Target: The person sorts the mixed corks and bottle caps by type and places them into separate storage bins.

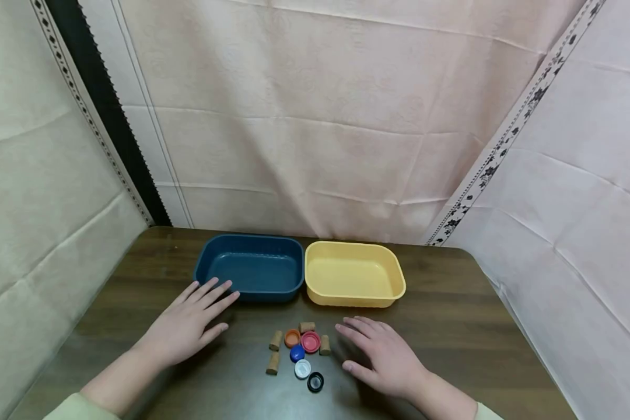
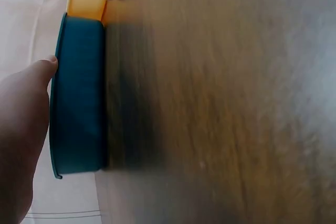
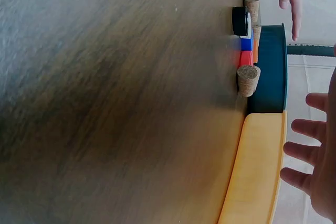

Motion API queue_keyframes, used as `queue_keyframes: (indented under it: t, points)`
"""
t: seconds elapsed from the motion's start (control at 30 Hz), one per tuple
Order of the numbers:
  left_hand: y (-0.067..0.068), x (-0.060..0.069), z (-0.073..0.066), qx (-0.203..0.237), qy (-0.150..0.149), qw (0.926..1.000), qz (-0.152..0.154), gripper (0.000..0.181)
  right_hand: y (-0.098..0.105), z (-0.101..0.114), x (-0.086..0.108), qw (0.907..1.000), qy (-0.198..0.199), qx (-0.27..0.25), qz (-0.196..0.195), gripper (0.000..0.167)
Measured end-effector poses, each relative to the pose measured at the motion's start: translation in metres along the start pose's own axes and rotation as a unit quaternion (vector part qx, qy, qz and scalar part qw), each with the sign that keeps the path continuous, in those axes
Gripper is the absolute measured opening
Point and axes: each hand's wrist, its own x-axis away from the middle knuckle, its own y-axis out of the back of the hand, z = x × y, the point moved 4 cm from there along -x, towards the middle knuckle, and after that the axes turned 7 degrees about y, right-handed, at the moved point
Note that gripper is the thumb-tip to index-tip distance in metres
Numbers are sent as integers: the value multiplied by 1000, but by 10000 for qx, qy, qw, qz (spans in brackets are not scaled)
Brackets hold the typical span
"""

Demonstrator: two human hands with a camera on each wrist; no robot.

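Observation:
My left hand hovers with spread fingers by the front left of the blue tray, holding nothing. To the right of a small group of caps and corks, my right hand is raised over the table, fingers spread and empty. The group has an orange cap, a red cap, a blue cap, a white cap, a black cap and several corks. In the right wrist view a cork stands nearest, with the right fingers apart.
A yellow tray stands directly right of the blue one, towards the back of the wooden table. Pale cloth hangs behind the table and along both sides.

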Motion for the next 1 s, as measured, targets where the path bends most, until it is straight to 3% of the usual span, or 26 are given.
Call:
queue_keyframes:
  t: [0.23,0.5,0.6,0.73,1.0]
  points:
    - [-6,-8,12,-24,53,9999,87,65,2,-3,-2,9996,40,26,-273,55]
    - [-13,-13,15,-21,0,9999,146,61,-2,-9,-6,9951,-558,-773,-276,44]
    - [-14,-14,14,-47,-13,9998,192,64,-5,-12,-10,9861,-949,-1362,-115,41]
    - [-13,-14,14,-104,-12,9998,193,67,-10,-15,-18,9647,-1523,-2147,90,42]
    - [-12,-15,15,-155,-66,9999,-25,68,-21,-13,-35,9414,-2099,-2614,384,27]
